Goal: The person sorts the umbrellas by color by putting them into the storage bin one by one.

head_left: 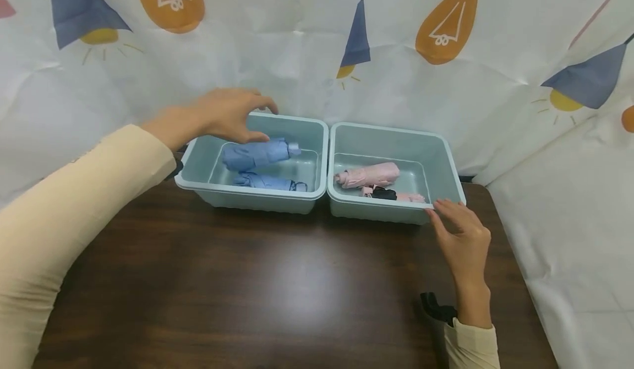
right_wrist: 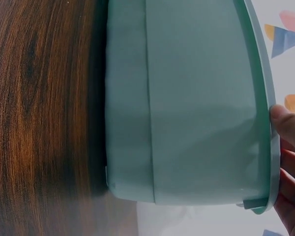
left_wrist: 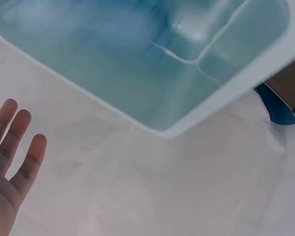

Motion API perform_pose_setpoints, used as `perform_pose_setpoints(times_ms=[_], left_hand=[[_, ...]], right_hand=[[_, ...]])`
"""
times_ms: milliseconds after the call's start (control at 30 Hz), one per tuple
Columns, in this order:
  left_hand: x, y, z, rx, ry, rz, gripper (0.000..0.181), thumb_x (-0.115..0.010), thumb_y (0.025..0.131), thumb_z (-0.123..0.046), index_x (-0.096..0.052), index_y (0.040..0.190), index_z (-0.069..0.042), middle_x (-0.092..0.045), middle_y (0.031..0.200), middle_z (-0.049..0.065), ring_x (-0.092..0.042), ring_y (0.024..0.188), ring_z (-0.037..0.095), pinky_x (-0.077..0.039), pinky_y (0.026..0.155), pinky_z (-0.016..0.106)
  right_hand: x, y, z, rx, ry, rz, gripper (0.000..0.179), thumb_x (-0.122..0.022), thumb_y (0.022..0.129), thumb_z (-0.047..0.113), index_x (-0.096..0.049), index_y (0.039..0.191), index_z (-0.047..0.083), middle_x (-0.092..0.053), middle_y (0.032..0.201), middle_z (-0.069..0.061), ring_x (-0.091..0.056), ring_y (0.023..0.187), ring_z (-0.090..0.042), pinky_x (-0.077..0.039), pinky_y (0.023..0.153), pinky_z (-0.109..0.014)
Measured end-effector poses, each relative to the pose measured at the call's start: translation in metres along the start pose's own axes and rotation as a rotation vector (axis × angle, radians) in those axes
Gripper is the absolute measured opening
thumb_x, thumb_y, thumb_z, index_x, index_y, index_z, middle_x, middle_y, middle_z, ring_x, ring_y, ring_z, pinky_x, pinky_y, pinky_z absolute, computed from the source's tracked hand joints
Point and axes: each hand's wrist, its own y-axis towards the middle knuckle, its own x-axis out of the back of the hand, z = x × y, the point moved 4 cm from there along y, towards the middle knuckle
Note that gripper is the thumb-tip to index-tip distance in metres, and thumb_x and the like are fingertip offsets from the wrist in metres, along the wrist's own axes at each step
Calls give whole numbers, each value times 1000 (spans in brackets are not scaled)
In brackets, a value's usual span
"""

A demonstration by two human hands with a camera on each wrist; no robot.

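Note:
My left hand (head_left: 228,113) hovers over the left light-blue plastic bin (head_left: 257,201), fingers spread and holding nothing. In the left wrist view its fingers (left_wrist: 27,169) stand apart from the bin's rim. Two folded blue umbrellas lie in this bin: the upper one (head_left: 252,155) just below my thumb, the other (head_left: 267,182) along the front wall. My right hand (head_left: 463,239) pinches the front right corner rim of the right bin (head_left: 376,213), thumb outside, fingers over the edge. Inside that bin are a folded pink umbrella (head_left: 369,175) and a second pink umbrella (head_left: 410,197) with a black part, partly hidden by the front wall.
Both bins stand side by side at the back of a dark wooden table (head_left: 277,281). Behind and to the right hangs a white cloth (head_left: 297,71) printed with lamps and bulbs. A black strap (head_left: 438,308) sits at my right wrist.

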Motion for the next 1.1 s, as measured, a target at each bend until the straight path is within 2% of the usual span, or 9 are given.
perform_pose_setpoints(times_ms=[133, 267, 467, 667, 1100], left_hand=[[6, -4, 1, 25, 14, -1, 67, -70, 94, -61, -61, 147, -21, -52, 157, 21, -53, 141, 46, -45, 112, 72], [6, -8, 3, 38, 9, 14, 71, -64, 95, -67, -60, 148, -20, -49, 160, 22, -49, 144, 48, -40, 116, 74], [5, -20, 9, 59, -14, 3, 68, -62, 97, -65, -60, 148, -20, -49, 161, 22, -47, 145, 47, -39, 117, 74], [1, -23, 14, 66, -13, -8, 65, -62, 99, -61, -59, 149, -19, -53, 157, 22, -52, 141, 46, -42, 115, 72], [2, -29, 8, 70, -48, -19, 64, -63, 100, -57, -58, 150, -18, -52, 160, 20, -49, 146, 44, -41, 117, 71]], right_hand=[[0, -1, 0, -7, -1, 1, 29, -91, 78, -1, -83, 106, -1, -81, 106, -23, -76, 97, -44, -43, 119, -16], [1, -2, 0, -12, -7, -2, 31, -91, 78, -1, -83, 107, 0, -81, 106, -22, -77, 98, -43, -43, 119, -16], [0, -2, -1, -16, 1, -8, 30, -91, 77, 0, -83, 106, 0, -81, 105, -22, -76, 98, -44, -44, 119, -17], [1, 1, 0, -25, 3, 5, 29, -91, 78, -1, -83, 106, -1, -81, 105, -23, -76, 98, -45, -44, 119, -16], [2, 3, 2, -60, -1, 81, 28, -88, 83, 1, -81, 111, -1, -80, 111, -23, -76, 103, -46, -41, 121, -17]])
